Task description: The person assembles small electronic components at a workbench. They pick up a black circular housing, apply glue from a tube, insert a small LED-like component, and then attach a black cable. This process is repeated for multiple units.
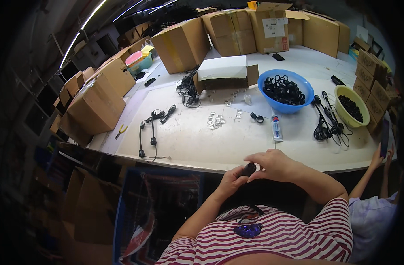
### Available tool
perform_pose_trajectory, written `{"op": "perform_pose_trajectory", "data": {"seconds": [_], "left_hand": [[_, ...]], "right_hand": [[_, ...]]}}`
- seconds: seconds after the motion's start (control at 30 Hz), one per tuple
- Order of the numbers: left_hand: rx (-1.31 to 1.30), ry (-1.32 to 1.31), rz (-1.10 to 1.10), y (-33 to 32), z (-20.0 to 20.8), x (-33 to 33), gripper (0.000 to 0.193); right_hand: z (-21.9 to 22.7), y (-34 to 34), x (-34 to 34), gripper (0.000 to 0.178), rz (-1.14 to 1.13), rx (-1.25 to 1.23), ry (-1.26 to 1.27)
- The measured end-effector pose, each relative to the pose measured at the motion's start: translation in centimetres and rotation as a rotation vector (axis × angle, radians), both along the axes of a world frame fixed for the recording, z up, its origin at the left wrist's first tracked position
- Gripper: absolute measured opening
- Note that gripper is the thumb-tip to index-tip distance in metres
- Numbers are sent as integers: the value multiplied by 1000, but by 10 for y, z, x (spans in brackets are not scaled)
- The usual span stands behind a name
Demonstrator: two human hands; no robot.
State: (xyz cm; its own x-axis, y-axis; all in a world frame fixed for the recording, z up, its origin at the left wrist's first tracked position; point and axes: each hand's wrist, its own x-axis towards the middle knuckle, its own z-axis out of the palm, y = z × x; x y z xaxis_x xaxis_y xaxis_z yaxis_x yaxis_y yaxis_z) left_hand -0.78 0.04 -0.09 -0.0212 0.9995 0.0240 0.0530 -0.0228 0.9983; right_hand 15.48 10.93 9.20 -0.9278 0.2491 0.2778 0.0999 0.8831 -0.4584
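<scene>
My left hand (231,182), near the table's front edge, is closed around a short black cylindrical part (249,168). Its rounded end points up and to the right. My right hand (275,164) comes in from the right, with thumb and forefinger apart on either side of that end; whether they touch it is hard to see. Beyond my hands lie several clear round glass pieces (216,120) and a white and blue tube (276,129). A small black ring-shaped part (256,117) rests close to the tube.
A blue bowl (310,104) of black rings and a yellow bowl (364,120) of small black parts stand at right. Black cabled parts (153,128), yellow-handled pliers (121,131) and cartons (180,46) surround the workspace. Another person's hand (377,157) holds a phone at right.
</scene>
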Motion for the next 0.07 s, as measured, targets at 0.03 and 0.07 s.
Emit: {"op": "perform_pose_trajectory", "data": {"seconds": [0.03, 0.07], "left_hand": [[74, -52, 6, 1, 0, 0, 21], [50, 3, 9, 1, 2, 1, 22]], "right_hand": [[1, 2, 0, 38, 39, -68, 96], [0, 3, 1, 38, 38, -70, 96]]}}
